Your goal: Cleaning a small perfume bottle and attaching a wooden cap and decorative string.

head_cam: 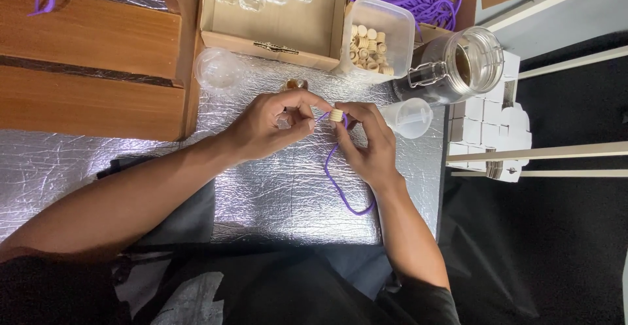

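Thin purple cord (pixel 337 181) looped nearest; left hand (pixel 265 127) pinched its end, right hand (pixel 366 143) gripped small pale wooden bead (pixel 336 115). Clear plastic tub (pixel 381 36) of beads far, contents indistinct.

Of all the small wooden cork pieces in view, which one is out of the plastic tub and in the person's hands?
The single cork pinched between the left hand and right hand, with the purple cord at it. The others lie heaped in the clear tub.
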